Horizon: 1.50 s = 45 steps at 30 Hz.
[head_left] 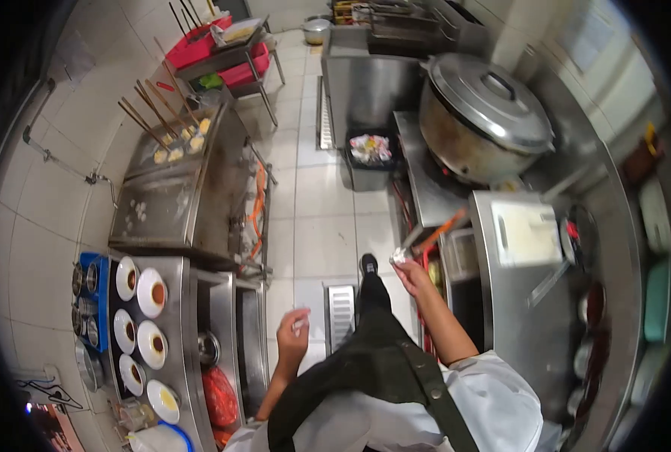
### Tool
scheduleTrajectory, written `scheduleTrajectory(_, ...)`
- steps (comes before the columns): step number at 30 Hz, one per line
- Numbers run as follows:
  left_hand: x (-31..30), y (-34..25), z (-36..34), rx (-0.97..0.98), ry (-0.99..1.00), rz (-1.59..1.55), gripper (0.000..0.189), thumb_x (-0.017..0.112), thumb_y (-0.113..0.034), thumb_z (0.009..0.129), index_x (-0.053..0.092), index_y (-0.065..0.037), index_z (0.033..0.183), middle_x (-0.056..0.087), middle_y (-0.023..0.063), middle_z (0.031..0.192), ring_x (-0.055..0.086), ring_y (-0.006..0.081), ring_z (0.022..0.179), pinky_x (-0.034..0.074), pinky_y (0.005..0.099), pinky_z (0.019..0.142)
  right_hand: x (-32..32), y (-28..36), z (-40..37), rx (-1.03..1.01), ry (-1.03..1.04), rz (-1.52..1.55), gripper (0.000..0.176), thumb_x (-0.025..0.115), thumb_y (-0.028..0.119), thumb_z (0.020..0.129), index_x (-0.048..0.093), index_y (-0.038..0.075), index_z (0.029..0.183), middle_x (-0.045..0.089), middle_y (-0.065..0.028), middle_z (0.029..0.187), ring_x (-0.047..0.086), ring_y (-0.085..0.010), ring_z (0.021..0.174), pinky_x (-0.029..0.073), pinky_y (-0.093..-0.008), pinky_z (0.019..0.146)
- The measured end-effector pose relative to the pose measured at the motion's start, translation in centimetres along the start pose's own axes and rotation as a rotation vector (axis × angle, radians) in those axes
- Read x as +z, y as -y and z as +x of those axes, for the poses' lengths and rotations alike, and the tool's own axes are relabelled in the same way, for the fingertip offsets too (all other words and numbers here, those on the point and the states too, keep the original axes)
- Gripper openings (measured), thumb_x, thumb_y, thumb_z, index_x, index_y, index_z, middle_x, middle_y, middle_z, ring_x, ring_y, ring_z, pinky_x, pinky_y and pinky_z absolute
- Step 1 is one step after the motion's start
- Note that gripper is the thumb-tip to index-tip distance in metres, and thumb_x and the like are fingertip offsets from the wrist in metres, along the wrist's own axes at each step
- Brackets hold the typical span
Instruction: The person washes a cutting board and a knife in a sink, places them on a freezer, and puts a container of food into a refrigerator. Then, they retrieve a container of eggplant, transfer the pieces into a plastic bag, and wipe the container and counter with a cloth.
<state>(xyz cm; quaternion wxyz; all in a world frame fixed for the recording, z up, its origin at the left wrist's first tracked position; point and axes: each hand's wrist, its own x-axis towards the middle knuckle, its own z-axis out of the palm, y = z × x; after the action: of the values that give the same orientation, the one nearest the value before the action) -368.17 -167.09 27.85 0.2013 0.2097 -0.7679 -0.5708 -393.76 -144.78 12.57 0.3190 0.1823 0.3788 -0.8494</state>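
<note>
Above the tiled floor, my left hand (pixel 293 331) is raised with its fingers curled round something small and pale that I cannot make out. My right hand (pixel 413 275) reaches forward beside the right-hand counter, its fingers closed on a small crumpled whitish thing (pixel 401 256). Just beyond that hand is a blurred orange stick-like thing (pixel 442 230); whether the hand touches it is unclear. A black bin (pixel 369 173) with crumpled wrappers (pixel 371 149) in it stands ahead on the floor.
At left, several white bowls (pixel 152 292) with sauce line a steel counter, past which a steel cooker (pixel 154 196) holds long-handled baskets. At right stand a big lidded pot (pixel 486 113) and a white cutting board (pixel 527 233). Floor drain grates (pixel 341 309) lie in the aisle.
</note>
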Motion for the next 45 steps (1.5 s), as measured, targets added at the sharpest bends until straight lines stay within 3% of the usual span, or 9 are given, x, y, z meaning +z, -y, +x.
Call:
scheduleTrajectory(9,5.0,1.0,21.7,-0.502,-0.126,0.292,0.018,0.055,-0.003,0.080,0.061,-0.007,0.096,0.056,0.0074,0.100,0.057,0.0150,0.086,0.048,0.0261,0.068,7.7,7.1,42.6,-0.153,-0.621,-0.430,0.034,0.076,0.003,0.061,0.054,0.000,0.086,0.058,-0.0065,0.072,0.053,-0.0146,0.054,0.042,-0.0271,0.041)
scheduleTrajectory(13,5.7,1.2,28.9,-0.509,-0.135,0.303,0.021,0.055,0.001,0.077,0.061,-0.008,0.096,0.054,0.0092,0.104,0.058,0.0176,0.087,0.050,0.0267,0.069,4.1,7.7,64.8,-0.399,-0.436,-1.343,0.012,0.055,0.010,0.075,0.055,0.007,0.087,0.055,-0.0051,0.072,0.053,-0.0154,0.058,0.040,-0.0317,0.045)
scheduleTrajectory(15,5.8,1.3,30.5,-0.533,-0.170,0.318,0.025,0.055,0.004,0.074,0.061,-0.007,0.096,0.053,0.0106,0.105,0.059,0.0184,0.085,0.050,0.0264,0.069,7.3,10.2,68.0,-0.149,-0.455,-1.113,0.027,0.053,0.020,0.075,0.055,0.003,0.096,0.058,-0.0112,0.077,0.056,-0.0215,0.065,0.043,-0.0349,0.055)
scheduleTrajectory(22,5.5,1.3,35.4,-0.486,-0.127,0.330,0.028,0.055,0.005,0.074,0.060,-0.007,0.098,0.052,0.0106,0.105,0.059,0.0187,0.086,0.050,0.0266,0.069,11.7,10.6,56.1,-0.389,-0.345,-1.414,0.047,0.060,0.023,0.068,0.051,0.005,0.111,0.058,-0.0219,0.100,0.055,-0.0355,0.095,0.044,-0.0407,0.082)
scheduleTrajectory(29,4.0,2.0,35.5,-0.454,0.024,0.219,0.029,0.053,0.004,0.074,0.059,-0.008,0.100,0.050,0.0085,0.109,0.056,0.0175,0.089,0.049,0.0270,0.070,-4.7,-1.7,34.3,0.465,0.533,-2.183,0.038,0.047,0.036,0.078,0.064,0.005,0.092,0.061,-0.0160,0.098,0.057,-0.0309,0.093,0.042,-0.0410,0.084)
scheduleTrajectory(31,3.2,4.8,34.9,-0.343,0.099,0.174,0.030,0.052,0.005,0.074,0.058,-0.008,0.101,0.051,0.0075,0.109,0.056,0.0161,0.089,0.048,0.0260,0.069,-5.0,-1.9,26.0,0.744,0.329,-2.117,0.051,0.044,0.050,0.079,0.062,0.008,0.101,0.056,-0.0160,0.109,0.053,-0.0310,0.102,0.040,-0.0389,0.088)
scheduleTrajectory(34,3.1,7.7,34.9,-0.138,0.339,0.145,0.034,0.050,0.007,0.074,0.054,-0.009,0.104,0.054,0.0043,0.105,0.056,0.0126,0.083,0.046,0.0227,0.062,-7.0,-1.4,17.2,0.578,0.597,-2.014,0.038,0.044,0.036,0.083,0.059,0.010,0.106,0.058,-0.0159,0.105,0.053,-0.0322,0.102,0.040,-0.0414,0.087)
scheduleTrajectory(38,7.0,6.0,36.4,0.033,0.719,0.111,0.030,0.047,0.005,0.076,0.057,-0.004,0.103,0.054,0.0054,0.098,0.051,0.0111,0.075,0.042,0.0226,0.062,-5.7,0.5,1.6,0.551,-0.475,-1.124,0.035,0.049,0.031,0.079,0.053,0.014,0.110,0.062,-0.0086,0.096,0.062,-0.0193,0.076,0.051,-0.0346,0.055)
scheduleTrajectory(45,19.4,-3.7,28.5,0.276,1.174,-0.011,0.023,0.051,-0.003,0.081,0.056,-0.003,0.103,0.056,0.0048,0.097,0.052,0.0119,0.078,0.042,0.0236,0.064,-6.5,-5.9,-23.7,0.008,-0.997,-0.286,0.037,0.048,0.034,0.083,0.052,0.012,0.113,0.059,-0.0065,0.103,0.061,-0.0193,0.079,0.050,-0.0365,0.061)
